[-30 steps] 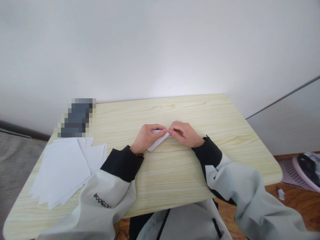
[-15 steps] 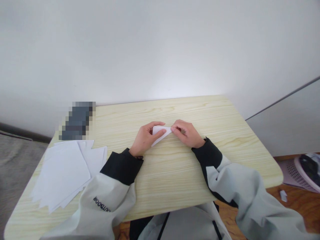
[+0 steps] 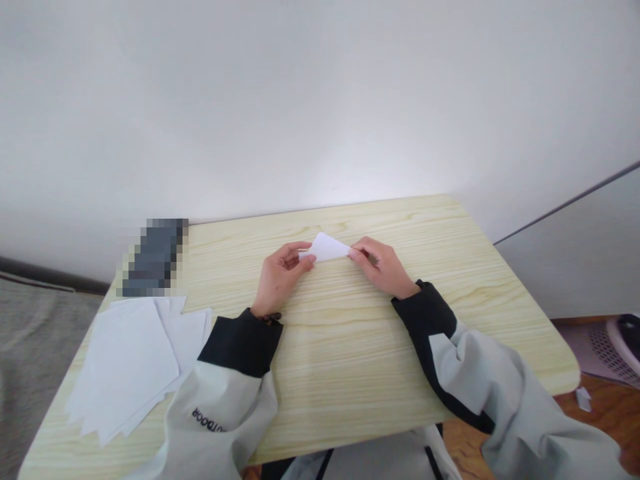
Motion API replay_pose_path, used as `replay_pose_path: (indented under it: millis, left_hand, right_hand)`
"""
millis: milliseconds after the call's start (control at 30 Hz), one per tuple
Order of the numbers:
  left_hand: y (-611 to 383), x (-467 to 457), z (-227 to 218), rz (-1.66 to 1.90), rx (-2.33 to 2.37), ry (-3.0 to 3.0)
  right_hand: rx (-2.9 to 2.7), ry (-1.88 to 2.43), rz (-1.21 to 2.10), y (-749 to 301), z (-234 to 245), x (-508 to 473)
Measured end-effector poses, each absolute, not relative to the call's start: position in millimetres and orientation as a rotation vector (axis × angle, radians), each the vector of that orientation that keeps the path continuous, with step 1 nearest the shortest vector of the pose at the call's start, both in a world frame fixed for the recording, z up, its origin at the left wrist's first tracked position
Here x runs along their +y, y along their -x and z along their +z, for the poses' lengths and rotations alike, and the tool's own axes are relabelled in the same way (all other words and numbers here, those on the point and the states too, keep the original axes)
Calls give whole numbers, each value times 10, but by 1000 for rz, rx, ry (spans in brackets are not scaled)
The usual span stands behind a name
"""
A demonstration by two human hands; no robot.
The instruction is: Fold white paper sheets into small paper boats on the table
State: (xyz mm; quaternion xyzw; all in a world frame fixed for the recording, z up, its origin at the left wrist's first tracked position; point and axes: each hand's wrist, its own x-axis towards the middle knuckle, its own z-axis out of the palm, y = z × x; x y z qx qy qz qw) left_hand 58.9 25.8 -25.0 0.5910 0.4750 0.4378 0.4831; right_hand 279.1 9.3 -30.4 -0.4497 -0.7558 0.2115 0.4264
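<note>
A small folded piece of white paper (image 3: 327,247) is held just above the light wooden table (image 3: 350,347), near its far middle. My left hand (image 3: 280,280) pinches the paper's left end between thumb and fingers. My right hand (image 3: 383,267) pinches its right end, fingers curled. Both wrists rest low over the tabletop, and both arms wear grey sleeves with black cuffs.
A loose stack of white sheets (image 3: 133,360) lies at the table's left front. A dark blurred-out object (image 3: 153,257) sits at the far left corner. A white wall stands right behind the table. A pale basket (image 3: 623,340) and a small scrap (image 3: 583,398) are on the floor to the right.
The folded paper has been lifted off the table and turned so its flat face shows. Both hands moved slightly away from me with it.
</note>
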Motion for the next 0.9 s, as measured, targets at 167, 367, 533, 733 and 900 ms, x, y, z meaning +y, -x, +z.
replay_pose_path:
  millis: [167, 367, 533, 733, 900]
  left_hand:
    - [-594, 214, -232, 1050, 1145, -1384]
    - [-593, 191, -176, 1034, 1180, -1342]
    - [-608, 167, -156, 1070, 1143, -1338]
    - [-640, 149, -221, 1144, 1099, -1345]
    - [-625, 165, -298, 1301, 1158, -1505]
  right_hand:
    - [-1990, 1073, 546, -2783, -303, 76]
    - [-1929, 1063, 635, -2795, -295, 77]
    - [-1978, 1064, 627, -2803, -288, 74]
    - [-1912, 1115, 691, -2770, -285, 44]
    - [-1860, 1113, 655, -2749, -287, 33]
